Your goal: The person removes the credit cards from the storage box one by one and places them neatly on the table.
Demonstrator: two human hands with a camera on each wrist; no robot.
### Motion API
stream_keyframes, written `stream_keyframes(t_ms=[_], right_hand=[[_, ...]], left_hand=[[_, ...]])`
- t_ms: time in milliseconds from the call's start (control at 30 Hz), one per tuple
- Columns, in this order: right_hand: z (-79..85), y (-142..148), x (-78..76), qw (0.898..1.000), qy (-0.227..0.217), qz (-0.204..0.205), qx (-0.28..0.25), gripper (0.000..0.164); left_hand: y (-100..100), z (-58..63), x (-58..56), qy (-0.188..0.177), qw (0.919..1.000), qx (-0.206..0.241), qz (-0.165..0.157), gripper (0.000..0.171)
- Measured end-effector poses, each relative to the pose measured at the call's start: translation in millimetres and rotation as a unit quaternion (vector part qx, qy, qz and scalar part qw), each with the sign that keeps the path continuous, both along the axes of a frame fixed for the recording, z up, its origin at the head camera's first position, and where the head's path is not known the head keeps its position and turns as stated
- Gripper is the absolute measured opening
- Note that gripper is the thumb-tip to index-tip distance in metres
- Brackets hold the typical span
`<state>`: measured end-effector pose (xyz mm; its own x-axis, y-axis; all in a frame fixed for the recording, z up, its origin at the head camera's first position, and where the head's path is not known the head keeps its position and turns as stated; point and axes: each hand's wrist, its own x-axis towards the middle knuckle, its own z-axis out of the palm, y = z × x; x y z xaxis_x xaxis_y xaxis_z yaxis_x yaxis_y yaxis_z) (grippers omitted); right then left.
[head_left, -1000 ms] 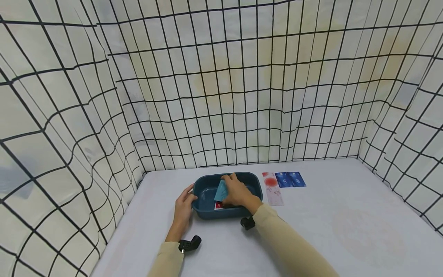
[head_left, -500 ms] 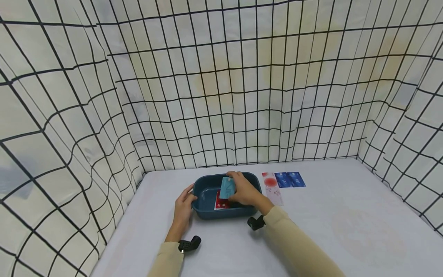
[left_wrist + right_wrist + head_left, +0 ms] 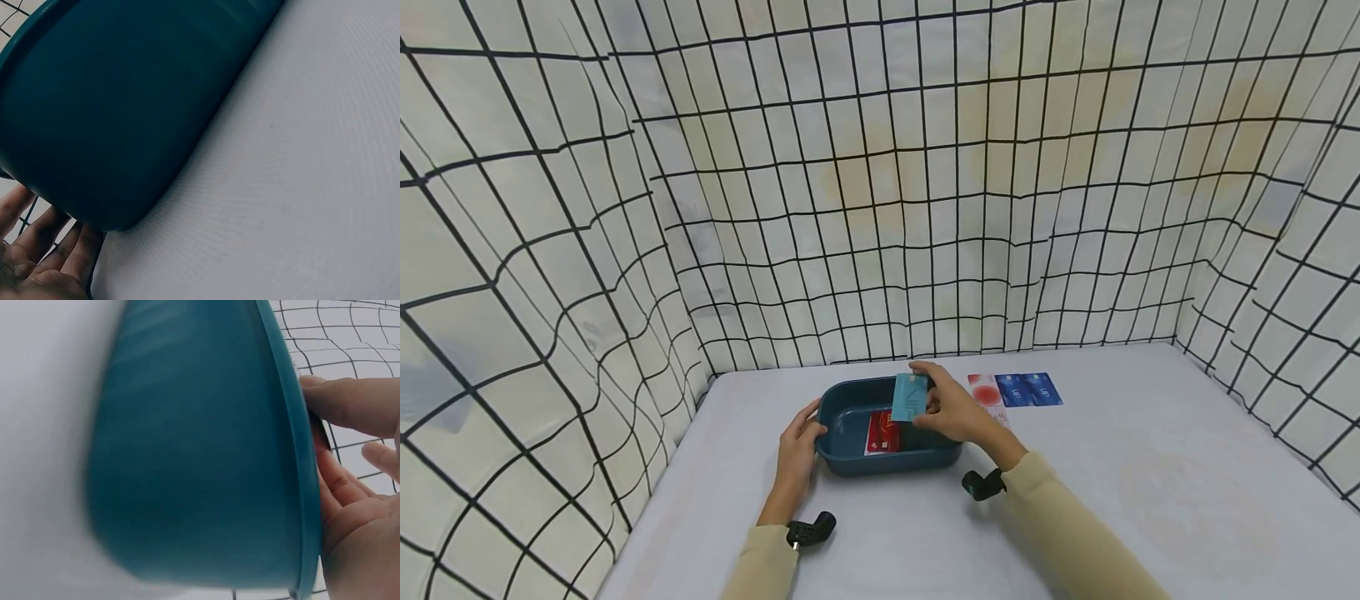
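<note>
White surface (image 3: 1150,475): teal bin (image 3: 847,425), red card (image 3: 882,432) inside; blue VIP cards (image 3: 1015,390) lie right. Your left hand (image 3: 797,442): fingers spread against the bin's left end. Your right hand (image 3: 951,408): pinching light-blue card (image 3: 908,397) above the bin. Step, apparently: unloading; next likely calls for clearing the bin.
</note>
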<state>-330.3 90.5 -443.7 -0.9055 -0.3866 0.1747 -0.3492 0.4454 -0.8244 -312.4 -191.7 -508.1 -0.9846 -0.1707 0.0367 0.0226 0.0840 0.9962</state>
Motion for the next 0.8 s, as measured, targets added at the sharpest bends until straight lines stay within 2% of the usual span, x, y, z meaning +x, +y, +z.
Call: stream_keyframes(t_ms=[400,800], right_hand=[[0.9,36.4,9.6,1.0,-0.024,-0.009,-0.018,0.089],[-4.7,60.4,11.5,0.999,-0.023,-0.016,-0.044,0.1]], left_hand=[[1.2,0.0,-0.4,-0.001,1.0,-0.001,-0.002,0.054],[1.9,0.9,-0.1,-0.006,0.9999,-0.009,0.004,0.055]])
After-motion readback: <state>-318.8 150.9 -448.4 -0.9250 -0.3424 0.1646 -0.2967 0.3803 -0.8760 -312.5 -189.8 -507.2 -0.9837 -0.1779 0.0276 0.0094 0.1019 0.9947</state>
